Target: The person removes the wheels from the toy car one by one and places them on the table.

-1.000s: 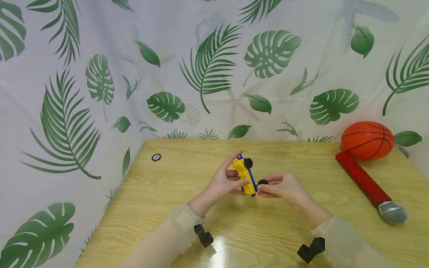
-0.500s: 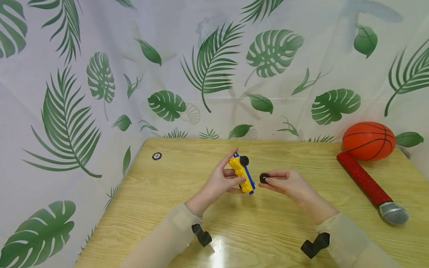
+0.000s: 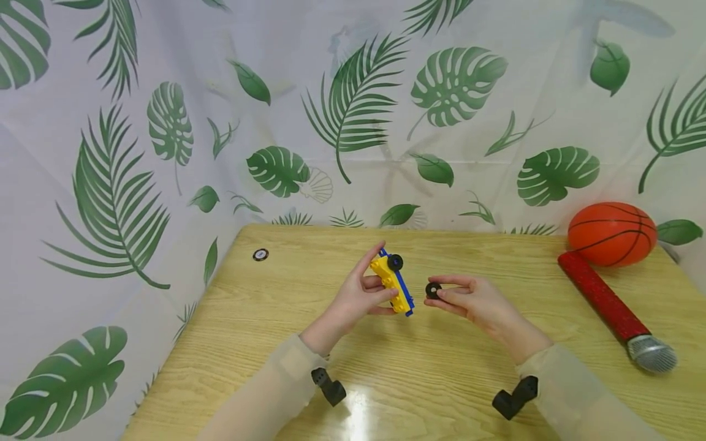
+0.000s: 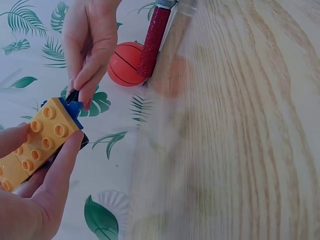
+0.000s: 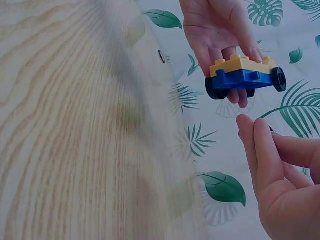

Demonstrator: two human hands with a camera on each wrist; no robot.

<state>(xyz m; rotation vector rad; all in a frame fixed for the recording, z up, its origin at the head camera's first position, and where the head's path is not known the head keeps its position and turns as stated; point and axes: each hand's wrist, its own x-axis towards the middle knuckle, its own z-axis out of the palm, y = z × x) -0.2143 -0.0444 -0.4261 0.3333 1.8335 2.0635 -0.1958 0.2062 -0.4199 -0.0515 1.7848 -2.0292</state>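
Observation:
My left hand (image 3: 353,297) holds a toy car (image 3: 390,283) up over the table, thumb on its yellow studded brick top and fingers beneath. The car tilts, with its blue base facing right. In the right wrist view black wheels (image 5: 216,88) show on that blue base (image 5: 240,79). To the right of the car, my right hand (image 3: 482,303) pinches a loose black toy wheel (image 3: 429,288) between thumb and fingers. A small gap separates this wheel from the car in the head view. The right wrist view mostly hides the loose wheel behind the fingers.
At the far right of the wooden table (image 3: 287,343) lies an orange basketball (image 3: 612,234), with a red-handled microphone (image 3: 603,297) against it. A small round chip (image 3: 261,255) sits near the back left corner. A leaf-patterned sheet (image 3: 375,190) hangs behind.
A second ago the wheel in my right hand was at the car's lower end; now it is apart from it. My left hand has shifted slightly left with the car.

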